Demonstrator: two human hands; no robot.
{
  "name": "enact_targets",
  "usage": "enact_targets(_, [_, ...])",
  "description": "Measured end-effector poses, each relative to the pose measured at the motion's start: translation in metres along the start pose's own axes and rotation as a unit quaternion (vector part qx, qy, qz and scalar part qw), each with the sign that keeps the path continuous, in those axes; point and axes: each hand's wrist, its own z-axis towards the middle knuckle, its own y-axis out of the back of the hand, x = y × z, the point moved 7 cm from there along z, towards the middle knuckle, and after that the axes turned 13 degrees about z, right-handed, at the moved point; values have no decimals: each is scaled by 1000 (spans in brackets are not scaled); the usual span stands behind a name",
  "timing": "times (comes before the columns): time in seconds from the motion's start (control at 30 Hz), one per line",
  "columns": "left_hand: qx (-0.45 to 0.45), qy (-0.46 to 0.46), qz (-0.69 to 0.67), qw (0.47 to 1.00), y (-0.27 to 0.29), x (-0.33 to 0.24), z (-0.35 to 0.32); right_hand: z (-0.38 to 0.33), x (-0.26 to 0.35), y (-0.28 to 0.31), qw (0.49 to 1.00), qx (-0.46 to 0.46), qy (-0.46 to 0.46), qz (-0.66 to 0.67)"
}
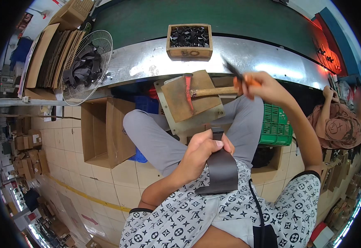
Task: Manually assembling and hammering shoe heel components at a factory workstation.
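Note:
My left hand (203, 153) is closed around the narrow upper end of a dark grey, leather-like strap (223, 173) in front of my shirt, thumb pressed on it. The strap widens and hangs toward my lap. Raised to the right, my right hand (263, 87) grips an orange-handled tool (240, 77) with a dark pointed end; motion blur hides its exact kind. Just beyond my left hand, between my knees, a hammer (189, 93) with a red head and wooden handle lies on a brown board (174, 91) over a metal plate (166, 109).
A wooden box (188, 53) of small dark pieces stands on the metal bench edge (139, 58), before a green belt (147, 20). Left are a wire basket (106, 45) of dark strips and a cardboard box (95, 132). A green crate (276, 124) and another person (337, 124) are right.

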Motion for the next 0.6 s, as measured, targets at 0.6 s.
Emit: enact_targets(0.6, [-135,-71,97,983,40,-49,-20,97,-51,77,805,-301,308,-409])
